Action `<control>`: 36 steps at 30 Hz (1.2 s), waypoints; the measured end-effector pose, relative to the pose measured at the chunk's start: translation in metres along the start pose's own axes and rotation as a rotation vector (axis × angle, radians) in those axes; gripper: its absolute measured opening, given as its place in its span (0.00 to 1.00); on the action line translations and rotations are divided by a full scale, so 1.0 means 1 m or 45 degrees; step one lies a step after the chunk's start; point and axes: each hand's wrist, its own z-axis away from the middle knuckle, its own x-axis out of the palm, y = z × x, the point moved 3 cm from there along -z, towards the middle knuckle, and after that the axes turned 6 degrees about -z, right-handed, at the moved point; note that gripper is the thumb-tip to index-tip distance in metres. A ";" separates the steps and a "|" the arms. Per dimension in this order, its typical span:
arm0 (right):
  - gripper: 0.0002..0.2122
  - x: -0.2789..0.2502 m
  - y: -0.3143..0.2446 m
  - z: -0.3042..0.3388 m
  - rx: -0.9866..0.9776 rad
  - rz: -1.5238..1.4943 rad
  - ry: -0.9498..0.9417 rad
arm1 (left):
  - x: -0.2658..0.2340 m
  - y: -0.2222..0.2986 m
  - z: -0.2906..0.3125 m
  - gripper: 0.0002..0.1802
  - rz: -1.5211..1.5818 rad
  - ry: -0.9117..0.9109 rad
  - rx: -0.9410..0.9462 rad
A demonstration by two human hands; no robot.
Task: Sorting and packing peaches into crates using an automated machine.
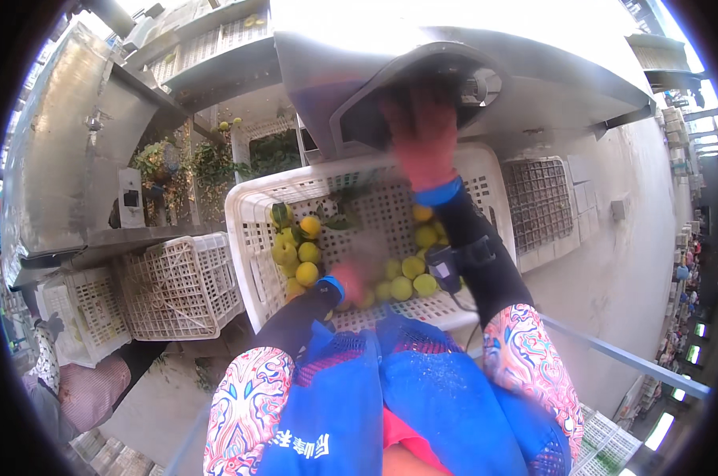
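A white plastic crate [252, 262] with slotted walls stands in front of me. Round yellow-green citrus fruit [309, 252], some with leaves, lie along its left side, and more fruit [413, 267] lies along its near and right sides. Low inside the crate, my left hand [352, 282] is smeared by motion beside the near fruit; its fingers cannot be made out. My right hand [425, 147] reaches over the far rim into the dark mouth of a metal chute [351, 119]. Its fingers look stretched and apart, with the tips in shadow.
Empty-looking white crates [176, 287] stand to the left, near another person's patterned sleeve [45, 353]. A dark grid panel [540, 200] is right of my crate. Leaves and debris [204, 170] gather under the metal machine [81, 127]. A metal rail [629, 361] crosses at right.
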 end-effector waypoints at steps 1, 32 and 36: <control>0.23 -0.008 0.003 0.016 -0.004 -0.165 -0.143 | 0.002 -0.003 -0.004 0.41 0.095 -0.040 -0.059; 0.38 -0.038 -0.026 0.109 0.235 -0.417 -0.560 | -0.113 -0.012 0.045 0.48 2.918 0.821 0.784; 0.38 -0.045 -0.043 0.088 0.351 -0.398 -0.547 | -0.127 -0.010 0.056 0.46 2.906 0.873 0.736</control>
